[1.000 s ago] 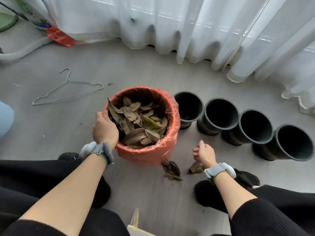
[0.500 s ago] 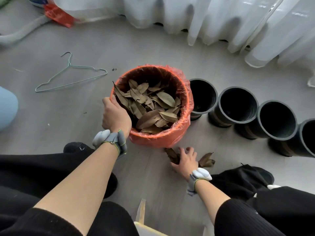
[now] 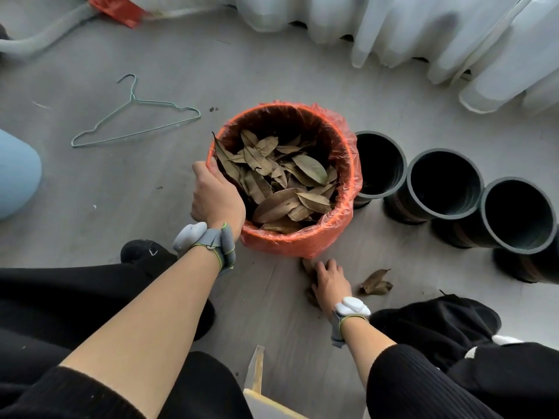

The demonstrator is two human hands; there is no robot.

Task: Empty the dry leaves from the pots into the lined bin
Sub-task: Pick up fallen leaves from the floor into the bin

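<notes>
Hands at bin (image 3: 302, 247) and floor (image 3: 151, 192)
My left hand (image 3: 216, 195) grips the bin rim; my right hand (image 3: 331, 282) covers fallen leaves (image 3: 306, 265), its grip I cannot tell.

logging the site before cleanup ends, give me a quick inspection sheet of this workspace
surface: grey floor, a few dark crumbs
job's things: lined bin upright, dry leaves inside; black pots in a row to its right, no leaves seen inside; fallen leaves on the floor before it
clutter: wire hanger lying flat; pale flat piece at bottom edge
grippers: left hand grips the bin's rim; right hand lies over fallen leaves, grip unclear
cables: nothing seen; pale hose top left
surroundings: white curtains; pale blue object at left edge
</notes>
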